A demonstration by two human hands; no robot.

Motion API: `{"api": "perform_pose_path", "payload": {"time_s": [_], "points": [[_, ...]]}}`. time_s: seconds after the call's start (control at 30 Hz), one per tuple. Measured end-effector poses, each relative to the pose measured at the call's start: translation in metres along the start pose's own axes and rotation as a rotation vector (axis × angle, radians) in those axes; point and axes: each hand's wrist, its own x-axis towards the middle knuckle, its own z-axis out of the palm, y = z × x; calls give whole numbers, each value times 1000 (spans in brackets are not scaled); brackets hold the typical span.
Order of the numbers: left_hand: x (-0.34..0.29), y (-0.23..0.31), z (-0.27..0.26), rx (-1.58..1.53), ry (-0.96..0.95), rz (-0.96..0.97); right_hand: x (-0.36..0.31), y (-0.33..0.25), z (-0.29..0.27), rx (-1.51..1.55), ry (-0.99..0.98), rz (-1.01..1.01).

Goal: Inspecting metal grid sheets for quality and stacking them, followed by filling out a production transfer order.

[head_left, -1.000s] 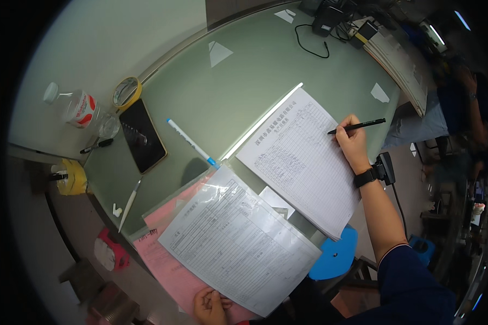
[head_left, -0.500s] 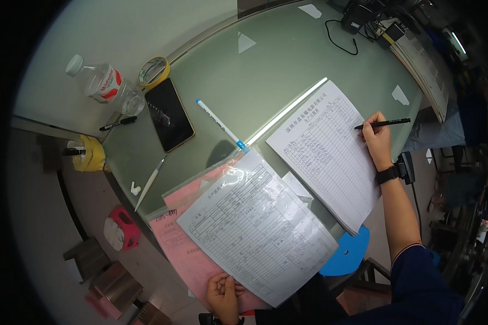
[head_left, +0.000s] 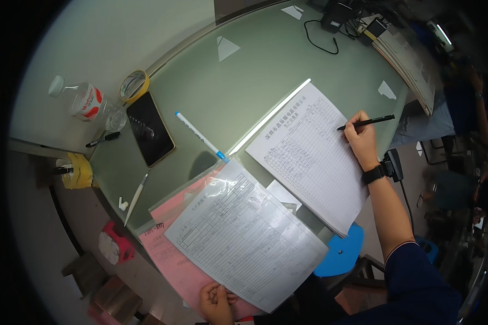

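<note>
My right hand (head_left: 361, 142) is closed around a black pen (head_left: 370, 122), its tip at the upper right part of a white printed form (head_left: 309, 157) on top of a paper stack. Rows of handwriting fill the form's upper part. Farther left, a white form in a clear plastic sleeve (head_left: 244, 233) overlaps pink sheets (head_left: 171, 254). My left hand (head_left: 218, 303) lies at the lower edge of the pink sheets, beside the sleeve's corner, its fingers curled. Whether it pinches a sheet is hidden. A white marker with blue ends (head_left: 200, 135) lies by the sleeve's top.
At the left of the green table (head_left: 255, 59) are a black phone (head_left: 151, 129), yellow tape roll (head_left: 134, 85), plastic bottle (head_left: 87, 103), black marker (head_left: 102, 139), white pen (head_left: 136, 199) and white earbud (head_left: 123, 203). A blue stool (head_left: 341, 252) stands below the right edge; cables and boards are far right.
The whole scene has shifted left in the picture as my head turned slightly. My right hand still holds the pen at nearly the same place on the form; the left hand stays by the pink sheets.
</note>
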Motion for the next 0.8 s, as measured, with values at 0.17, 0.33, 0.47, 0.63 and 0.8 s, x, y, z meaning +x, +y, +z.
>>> {"api": "perform_pose_path", "payload": {"time_s": [0.17, 0.33, 0.47, 0.63, 0.8], "points": [[-2, 4, -2, -104, -29, -53, 0, -6, 3, 38, -4, 31], [-1, 1, -2, -91, -19, -44, 0, -8, 1, 59, 6, 63], [-1, 0, -2, -107, -6, -32, 0, -5, 2, 73, 13, 48], [-1, -1, -2, -113, -10, -36, 1, -3, 2, 46, 26, 16], [-2, 0, -2, -132, -14, -43, 0, -5, 0, 66, 37, 43]]}}
